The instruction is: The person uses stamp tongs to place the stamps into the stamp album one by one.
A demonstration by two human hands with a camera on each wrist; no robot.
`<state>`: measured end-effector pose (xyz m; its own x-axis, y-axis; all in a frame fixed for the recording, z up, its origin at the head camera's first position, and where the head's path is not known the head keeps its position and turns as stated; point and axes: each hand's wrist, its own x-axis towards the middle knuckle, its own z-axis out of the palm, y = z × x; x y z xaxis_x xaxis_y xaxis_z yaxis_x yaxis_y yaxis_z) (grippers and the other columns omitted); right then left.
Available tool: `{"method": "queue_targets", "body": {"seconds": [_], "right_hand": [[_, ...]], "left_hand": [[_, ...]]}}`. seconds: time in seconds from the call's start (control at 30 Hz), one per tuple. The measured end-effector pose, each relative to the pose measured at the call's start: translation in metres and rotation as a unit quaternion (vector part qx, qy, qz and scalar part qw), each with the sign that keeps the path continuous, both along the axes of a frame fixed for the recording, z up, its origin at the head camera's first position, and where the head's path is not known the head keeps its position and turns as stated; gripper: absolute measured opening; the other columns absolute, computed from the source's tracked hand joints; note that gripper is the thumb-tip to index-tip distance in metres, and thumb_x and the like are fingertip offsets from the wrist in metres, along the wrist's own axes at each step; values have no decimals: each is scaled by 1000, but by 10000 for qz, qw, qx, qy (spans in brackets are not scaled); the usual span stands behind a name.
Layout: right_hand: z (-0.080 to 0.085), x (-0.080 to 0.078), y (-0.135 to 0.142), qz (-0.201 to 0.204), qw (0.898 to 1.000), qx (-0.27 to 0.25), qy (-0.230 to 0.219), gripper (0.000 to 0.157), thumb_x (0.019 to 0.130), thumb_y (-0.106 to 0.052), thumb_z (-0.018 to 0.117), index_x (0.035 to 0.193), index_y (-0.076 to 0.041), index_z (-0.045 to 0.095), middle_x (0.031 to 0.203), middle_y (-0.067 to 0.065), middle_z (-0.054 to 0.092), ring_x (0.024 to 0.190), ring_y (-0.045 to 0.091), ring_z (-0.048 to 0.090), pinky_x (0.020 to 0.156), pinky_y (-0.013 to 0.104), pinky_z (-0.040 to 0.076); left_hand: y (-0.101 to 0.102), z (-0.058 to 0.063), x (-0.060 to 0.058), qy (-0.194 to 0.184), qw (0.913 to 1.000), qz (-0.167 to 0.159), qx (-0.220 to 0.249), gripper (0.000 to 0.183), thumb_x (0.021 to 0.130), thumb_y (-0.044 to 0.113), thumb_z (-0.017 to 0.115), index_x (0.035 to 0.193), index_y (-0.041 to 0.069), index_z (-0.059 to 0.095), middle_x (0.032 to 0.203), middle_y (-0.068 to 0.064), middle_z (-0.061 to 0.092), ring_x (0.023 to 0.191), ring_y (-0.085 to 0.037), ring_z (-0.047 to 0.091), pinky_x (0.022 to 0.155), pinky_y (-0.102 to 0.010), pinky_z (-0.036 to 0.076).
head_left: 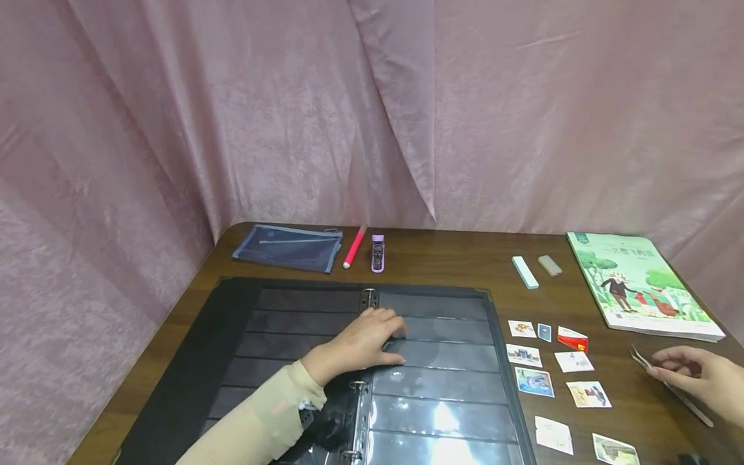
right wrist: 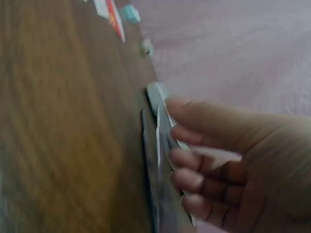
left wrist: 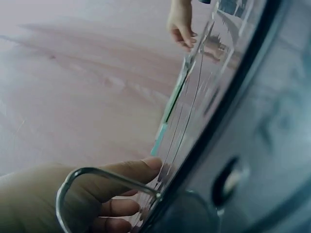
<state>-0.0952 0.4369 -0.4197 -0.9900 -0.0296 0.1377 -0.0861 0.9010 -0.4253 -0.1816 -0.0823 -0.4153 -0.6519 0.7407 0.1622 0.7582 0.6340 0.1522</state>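
Note:
A black ring-binder album point(head_left: 436, 345) lies open on the table, its right page showing rows of clear strip pockets. Across the rings, my left hand point(head_left: 360, 349) rests on that page with thumb and fingers spread; a metal ring point(left wrist: 77, 172) stands before the same hand in the left wrist view. Metal tweezers point(head_left: 688, 405) lie on the wood at the right. Close by them is my right hand point(head_left: 700, 374), fingers loosely bent; the right wrist view shows the tweezers point(right wrist: 159, 145) beside the fingertips, not enclosed by them. Several stamps point(head_left: 533, 381) lie between album and tweezers.
Behind the album are a blue mesh pouch point(head_left: 290, 248), a red marker point(head_left: 354, 247) and a purple-framed small item point(head_left: 378, 253). A pale green-white stick point(head_left: 525, 272), a grey eraser-like block point(head_left: 549, 265) and a green-covered book point(head_left: 642, 284) stand at the back right. A pink curtain point(head_left: 494, 116) hangs behind.

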Motion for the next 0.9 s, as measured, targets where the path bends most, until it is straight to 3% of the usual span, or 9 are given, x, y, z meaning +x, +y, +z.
{"method": "queue_targets", "body": {"seconds": [0.13,0.4,0.73,0.9], "right_hand": [[-7,2,4,34,9996,91,-254,26,78,-17,67,89,5,58,64,-24,45,56,-8,39,50,15,36],[-17,9,6,85,9994,-100,319,22,74,-15,70,75,0,54,60,-24,43,53,-9,36,49,12,32],[-20,10,4,-126,9988,-11,463,23,75,-17,70,74,1,55,59,-26,41,52,-9,34,48,13,31],[-23,10,5,1,9973,-204,705,21,72,-16,71,71,-3,55,59,-27,41,52,-9,34,49,10,30]], "left_hand": [[1,-1,2,117,9999,-9,-46,39,72,51,66,96,22,58,85,10,52,80,-5,47,73,-23,35],[3,0,5,195,9997,76,-133,38,71,53,66,92,21,60,84,10,52,82,-7,48,74,-22,34],[6,-1,6,35,9994,286,-176,39,69,54,67,90,21,59,85,10,52,82,-7,46,74,-23,35],[6,-3,7,-21,9994,308,-175,39,70,54,66,91,22,59,90,9,53,85,-8,46,76,-24,37]]}}
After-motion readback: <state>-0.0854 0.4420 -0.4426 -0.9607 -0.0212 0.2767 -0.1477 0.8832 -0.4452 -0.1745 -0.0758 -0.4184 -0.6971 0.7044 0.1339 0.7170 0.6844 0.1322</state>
